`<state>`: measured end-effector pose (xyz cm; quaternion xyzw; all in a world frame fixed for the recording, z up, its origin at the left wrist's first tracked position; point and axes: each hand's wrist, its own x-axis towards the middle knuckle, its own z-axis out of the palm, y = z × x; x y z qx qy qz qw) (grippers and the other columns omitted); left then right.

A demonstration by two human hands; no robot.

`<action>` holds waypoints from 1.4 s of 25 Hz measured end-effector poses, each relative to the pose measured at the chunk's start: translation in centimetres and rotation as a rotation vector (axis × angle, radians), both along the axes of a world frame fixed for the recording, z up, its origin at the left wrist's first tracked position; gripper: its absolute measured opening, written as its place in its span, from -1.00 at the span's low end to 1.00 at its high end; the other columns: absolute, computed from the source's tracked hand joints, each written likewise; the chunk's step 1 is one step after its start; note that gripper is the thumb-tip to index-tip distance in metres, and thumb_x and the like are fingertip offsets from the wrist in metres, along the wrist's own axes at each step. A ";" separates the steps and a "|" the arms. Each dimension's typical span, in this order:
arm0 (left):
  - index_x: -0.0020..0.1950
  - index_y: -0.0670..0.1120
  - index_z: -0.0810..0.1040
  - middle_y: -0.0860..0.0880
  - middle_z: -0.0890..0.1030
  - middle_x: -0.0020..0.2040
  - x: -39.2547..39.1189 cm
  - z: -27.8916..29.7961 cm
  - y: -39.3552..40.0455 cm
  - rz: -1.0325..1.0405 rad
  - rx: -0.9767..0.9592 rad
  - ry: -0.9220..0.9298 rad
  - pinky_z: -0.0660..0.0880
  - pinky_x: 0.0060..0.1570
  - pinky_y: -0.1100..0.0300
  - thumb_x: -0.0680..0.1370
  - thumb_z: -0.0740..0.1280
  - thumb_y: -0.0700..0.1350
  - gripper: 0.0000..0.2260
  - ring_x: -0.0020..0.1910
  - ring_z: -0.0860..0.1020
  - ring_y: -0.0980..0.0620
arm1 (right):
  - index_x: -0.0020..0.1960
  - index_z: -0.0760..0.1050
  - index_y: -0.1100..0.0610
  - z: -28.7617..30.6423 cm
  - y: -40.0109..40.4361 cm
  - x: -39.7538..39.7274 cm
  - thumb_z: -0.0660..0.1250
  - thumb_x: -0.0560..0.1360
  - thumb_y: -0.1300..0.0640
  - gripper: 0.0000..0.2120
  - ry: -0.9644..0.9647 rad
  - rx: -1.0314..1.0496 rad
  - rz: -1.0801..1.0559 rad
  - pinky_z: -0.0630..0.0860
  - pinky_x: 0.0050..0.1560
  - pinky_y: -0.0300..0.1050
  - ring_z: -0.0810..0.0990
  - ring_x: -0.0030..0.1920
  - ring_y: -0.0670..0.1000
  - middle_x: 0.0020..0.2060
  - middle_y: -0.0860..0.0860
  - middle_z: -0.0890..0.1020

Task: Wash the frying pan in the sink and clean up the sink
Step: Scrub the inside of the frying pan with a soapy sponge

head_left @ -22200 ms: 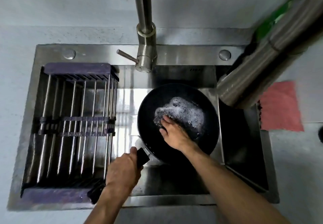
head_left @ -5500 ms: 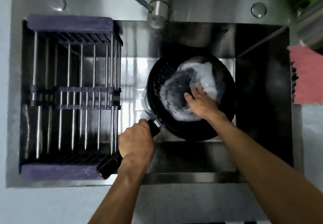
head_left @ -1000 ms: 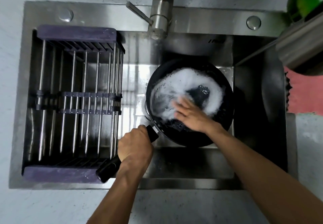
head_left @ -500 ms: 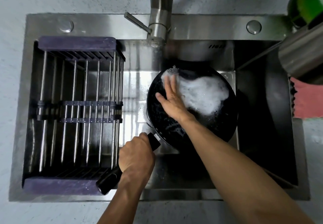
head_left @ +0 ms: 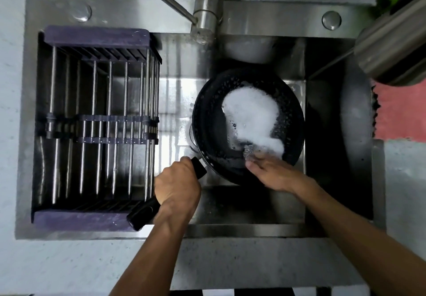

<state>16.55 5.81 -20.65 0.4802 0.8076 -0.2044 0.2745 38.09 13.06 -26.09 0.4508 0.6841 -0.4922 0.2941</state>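
Observation:
A black frying pan sits tilted in the steel sink, right of centre. A patch of white foam covers the right half of its inside. My left hand grips the pan's black handle near the sink's front edge. At the pan's near rim, my right hand presses its outstretched fingers on a small grey scourer, which shows just beyond the fingertips at the foot of the foam.
A purple-ended wire drying rack fills the sink's left half. The faucet stands at the back centre, above the pan. A pink cloth lies on the counter at the right, under a grey metal tube.
My right hand has swept from the pan's far left side down to its near rim. The foam has gathered to the right. My left hand keeps its grip on the handle.

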 end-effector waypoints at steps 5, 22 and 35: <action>0.18 -0.06 0.48 -0.06 0.61 0.00 0.0 0.0 0.2 0.044 -0.016 -0.012 0.39 -0.19 0.14 0.50 0.31 -0.19 -0.74 0.01 0.59 -0.10 | 0.50 0.35 -0.04 1.8 0.1 1.5 -0.09 0.66 -0.22 -0.47 -0.076 0.167 0.151 0.08 0.51 -0.11 0.19 0.55 0.01 0.55 -0.06 0.29; 0.19 -0.05 0.47 -0.06 0.61 0.06 -0.3 -0.3 0.1 -0.006 -0.002 -0.007 0.47 -0.10 0.11 0.51 0.28 -0.18 -0.75 0.05 0.60 -0.10 | 0.63 0.01 -0.11 -4.5 6.6 -7.3 0.03 0.68 -0.16 -0.45 0.117 0.224 -0.123 -0.13 0.55 -0.02 -0.10 0.61 -0.01 0.63 -0.09 -0.06; 0.18 -0.03 0.46 -0.03 0.60 0.02 -0.3 -0.6 0.2 0.002 -0.014 -0.010 0.41 -0.19 0.14 0.52 0.26 -0.19 -0.76 0.01 0.60 -0.06 | 0.60 -0.30 -0.14 -4.7 6.3 -11.2 0.01 0.68 -0.19 -0.35 0.199 0.276 -0.191 -0.35 0.48 0.05 -0.44 0.50 -0.04 0.56 -0.07 -0.38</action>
